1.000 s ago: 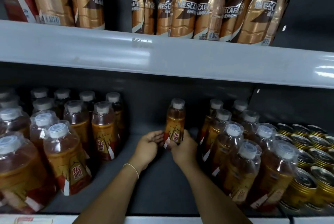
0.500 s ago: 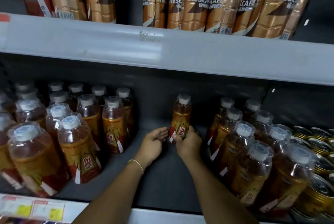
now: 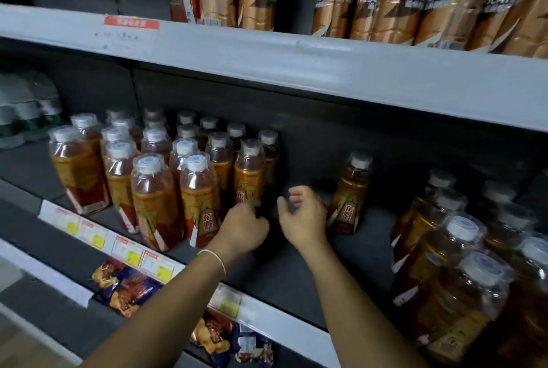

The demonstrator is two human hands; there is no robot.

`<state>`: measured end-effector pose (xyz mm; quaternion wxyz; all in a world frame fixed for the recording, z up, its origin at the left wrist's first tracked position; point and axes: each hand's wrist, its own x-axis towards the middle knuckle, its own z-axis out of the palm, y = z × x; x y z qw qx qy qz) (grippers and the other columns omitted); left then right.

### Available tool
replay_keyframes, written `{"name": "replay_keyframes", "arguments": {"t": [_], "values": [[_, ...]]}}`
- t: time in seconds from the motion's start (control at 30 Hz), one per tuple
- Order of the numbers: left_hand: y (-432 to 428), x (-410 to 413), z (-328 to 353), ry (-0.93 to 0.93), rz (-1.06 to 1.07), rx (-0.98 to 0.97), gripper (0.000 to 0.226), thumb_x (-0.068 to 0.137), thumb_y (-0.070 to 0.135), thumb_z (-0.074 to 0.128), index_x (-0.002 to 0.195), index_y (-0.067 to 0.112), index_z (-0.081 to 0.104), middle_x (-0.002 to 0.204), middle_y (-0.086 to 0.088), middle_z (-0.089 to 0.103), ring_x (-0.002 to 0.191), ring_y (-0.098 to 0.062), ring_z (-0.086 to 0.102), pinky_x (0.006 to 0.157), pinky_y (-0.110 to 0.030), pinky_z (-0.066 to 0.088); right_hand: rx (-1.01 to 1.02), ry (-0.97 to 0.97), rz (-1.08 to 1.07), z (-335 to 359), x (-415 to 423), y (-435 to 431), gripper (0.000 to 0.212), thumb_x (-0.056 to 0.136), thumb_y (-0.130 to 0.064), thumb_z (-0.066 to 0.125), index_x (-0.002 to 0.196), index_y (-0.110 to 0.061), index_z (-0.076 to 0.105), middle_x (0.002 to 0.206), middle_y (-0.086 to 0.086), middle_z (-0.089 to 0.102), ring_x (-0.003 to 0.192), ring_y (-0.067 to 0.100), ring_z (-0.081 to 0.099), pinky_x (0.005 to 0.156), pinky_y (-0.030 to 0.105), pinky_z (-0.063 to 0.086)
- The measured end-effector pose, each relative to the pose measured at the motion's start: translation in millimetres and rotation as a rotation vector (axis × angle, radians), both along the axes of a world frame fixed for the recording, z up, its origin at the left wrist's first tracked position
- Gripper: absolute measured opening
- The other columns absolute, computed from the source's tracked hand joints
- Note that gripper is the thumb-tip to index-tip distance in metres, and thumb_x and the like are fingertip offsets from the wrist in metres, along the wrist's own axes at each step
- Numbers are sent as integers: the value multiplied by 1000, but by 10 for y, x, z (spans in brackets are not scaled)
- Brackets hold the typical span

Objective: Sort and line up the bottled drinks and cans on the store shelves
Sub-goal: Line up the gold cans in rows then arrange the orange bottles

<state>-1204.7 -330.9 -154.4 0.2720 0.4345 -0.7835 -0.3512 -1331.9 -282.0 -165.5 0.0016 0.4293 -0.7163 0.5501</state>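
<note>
Both hands are down in the bare gap of the middle shelf [image 3: 296,272], side by side and a little apart. The left hand [image 3: 244,226] reaches toward the block of tea bottles [image 3: 160,189] just to its left, its fingertips at the foot of the nearest one [image 3: 248,177]; whether it actually grips that bottle I cannot tell, since the knuckles hide the contact. The right hand [image 3: 302,218] is loosely curled with nothing in it.

Just right of that hand a single tea bottle [image 3: 350,195] stands upright on its own, touching no other, its label turned forward. It looks placed there to start a fresh row in the empty lane, well back so others can queue in front.

Further right another cluster of the same bottles [image 3: 453,252] crowds the shelf edge, less tidy. Above the hands, on the upper shelf, gold coffee bottles [image 3: 412,2] already stand in file.

My guess is that the left-hand block is being tapped for the next bottle to fill the gap; most of that lane is yet to be filled.
</note>
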Motion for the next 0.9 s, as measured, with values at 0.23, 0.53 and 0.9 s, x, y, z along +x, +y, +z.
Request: {"name": "replay_keyframes", "arguments": {"t": [0.23,0.53,0.9], "values": [[-35,393,76,-64,-37,36,23,89,14,53,110,14,62,105,-4,68,98,-21,63,92,-38,51,301,-87,269,143,180,-585,82,78,-45,79,145,-15,43,139,8,55,127,25,53,106,41,46],[-124,414,-53,5,-132,14,27,93,29,57,117,17,53,109,-3,65,99,-18,62,86,-28,47,275,-75,260,167,161,-473,51,83,-24,77,129,-22,55,125,5,61,115,22,60,103,45,48],[13,-55,-149,-37,-368,-163,45,77,25,75,119,18,61,107,2,71,100,-14,65,88,-27,52,176,-173,244,139,-109,597,53,88,1,68,115,-43,54,108,-15,68,101,-6,64,90,18,53]]}}
